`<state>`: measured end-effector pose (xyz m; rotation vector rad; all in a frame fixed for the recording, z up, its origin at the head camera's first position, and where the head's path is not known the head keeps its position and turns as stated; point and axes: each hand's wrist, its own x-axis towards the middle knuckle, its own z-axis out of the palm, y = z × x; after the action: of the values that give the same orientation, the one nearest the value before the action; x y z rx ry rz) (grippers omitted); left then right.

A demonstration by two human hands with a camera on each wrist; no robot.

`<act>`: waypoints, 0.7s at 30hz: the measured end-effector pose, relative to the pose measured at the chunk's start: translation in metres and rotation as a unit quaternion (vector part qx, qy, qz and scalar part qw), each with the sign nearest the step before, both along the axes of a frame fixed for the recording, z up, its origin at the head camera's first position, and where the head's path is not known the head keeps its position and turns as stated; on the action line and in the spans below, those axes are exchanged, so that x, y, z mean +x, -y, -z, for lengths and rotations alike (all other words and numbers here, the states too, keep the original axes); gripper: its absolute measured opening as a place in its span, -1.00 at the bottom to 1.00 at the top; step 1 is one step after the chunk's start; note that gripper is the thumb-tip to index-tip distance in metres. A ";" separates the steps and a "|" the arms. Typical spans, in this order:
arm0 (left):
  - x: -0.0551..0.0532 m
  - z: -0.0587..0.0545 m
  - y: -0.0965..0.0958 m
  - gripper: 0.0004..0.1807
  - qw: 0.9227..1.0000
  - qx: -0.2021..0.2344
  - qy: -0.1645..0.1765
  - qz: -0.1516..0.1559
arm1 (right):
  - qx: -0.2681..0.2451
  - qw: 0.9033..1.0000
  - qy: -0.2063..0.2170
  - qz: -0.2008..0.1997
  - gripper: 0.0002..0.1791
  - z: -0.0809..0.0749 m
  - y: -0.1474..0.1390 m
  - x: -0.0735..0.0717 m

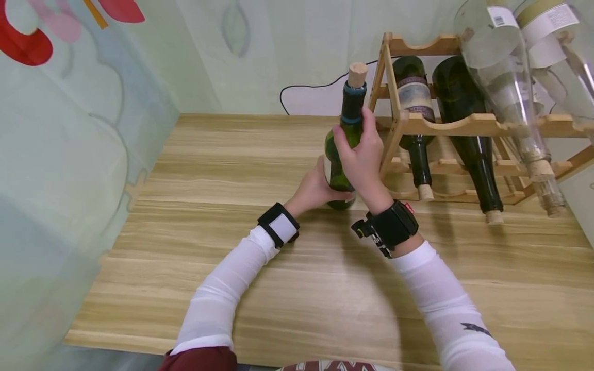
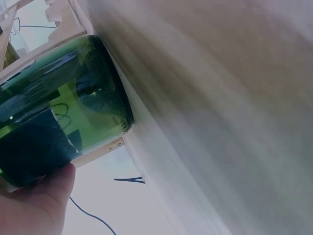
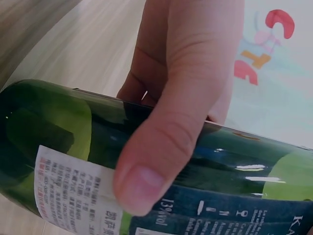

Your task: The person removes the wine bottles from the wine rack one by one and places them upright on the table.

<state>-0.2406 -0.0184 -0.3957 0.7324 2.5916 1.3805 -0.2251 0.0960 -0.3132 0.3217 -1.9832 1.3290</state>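
Observation:
A green glass wine bottle stands roughly upright at the table's middle, left of the rack. A cork sticks out of its dark-wrapped neck. My left hand grips the lower body from the left. Higher up, my right hand holds the bottle around its shoulder, thumb and fingers on either side. In the right wrist view, a thumb lies across the bottle's white and dark blue labels. The left wrist view shows the bottle's base close to the tabletop; whether it touches, I cannot tell.
A wooden wine rack stands at the right. It holds a labelled dark bottle, a plain dark bottle and clear corked bottles, necks pointing toward me. A black cable runs along the wall behind the wooden table.

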 end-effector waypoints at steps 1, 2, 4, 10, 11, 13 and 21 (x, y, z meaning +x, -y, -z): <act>-0.001 0.000 0.000 0.07 1.000 0.000 0.003 0.000 | 0.001 1.000 -0.001 0.002 -0.53 0.001 0.000 -0.001; -0.002 0.000 -0.001 0.07 1.000 -0.003 0.005 -0.002 | 0.000 1.000 -0.002 0.004 -0.53 0.001 0.000 -0.002; -0.004 -0.001 -0.001 0.08 1.000 -0.005 0.009 -0.004 | -0.001 1.000 -0.002 0.008 -0.53 0.002 0.000 -0.005; -0.010 -0.001 -0.001 0.10 1.000 0.000 0.014 -0.005 | -0.013 1.000 0.001 0.024 -0.51 0.004 0.001 -0.011; -0.011 -0.001 -0.002 0.10 1.000 0.000 0.013 -0.007 | -0.015 1.000 0.003 0.025 -0.51 0.004 0.002 -0.012; -0.013 -0.001 -0.002 0.11 1.000 0.000 0.013 -0.010 | -0.019 1.000 0.007 0.024 -0.51 0.004 0.002 -0.014; -0.020 -0.001 -0.003 0.13 1.000 0.002 0.014 -0.012 | -0.025 0.998 0.051 0.032 -0.52 0.003 0.003 -0.020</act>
<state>-0.2605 -0.0151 -0.3947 0.6792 2.5860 1.3914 -0.2454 0.0934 -0.3159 0.1689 -2.0221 1.3771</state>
